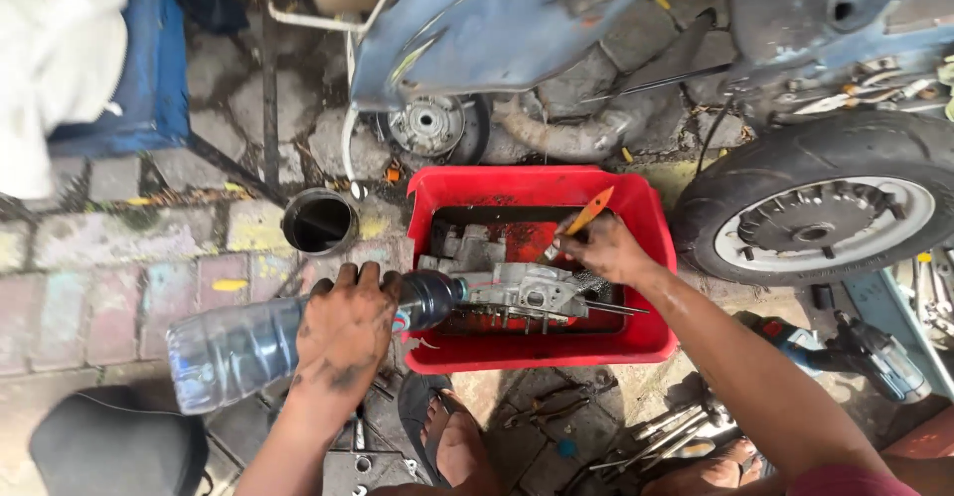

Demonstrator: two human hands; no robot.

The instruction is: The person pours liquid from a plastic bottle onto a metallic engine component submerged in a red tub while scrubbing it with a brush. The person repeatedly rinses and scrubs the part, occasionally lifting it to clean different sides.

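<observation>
the left hand (343, 332), dark with grease, is wrapped around the neck end of a large clear plastic bottle (248, 347), fingers curled over the top, tipping it on its side so its dark mouth points at a grey metal engine part (522, 292) lying in a red plastic tub (437, 193). the right hand (606, 248) is pinched around a brush with an orange handle (586, 213), its head down against the top of the same part; the bristles are hidden behind the fingers. judging by this, the wash is in its middle: the part already sits in the tub with dark liquid or grime around it on the tub floor, yet the casting looks dull and smeared, so scrubbing seems far from finished, and the bottle looks mostly emptied of whatever it held. outward from the tub, a blue scooter body (517, 19) hangs above, its tyre and wheel (825, 203) to the right, a round dark can (320, 223) on the paving to the left, and loose spanners (666, 436) near the person's bare foot (457, 446).
</observation>
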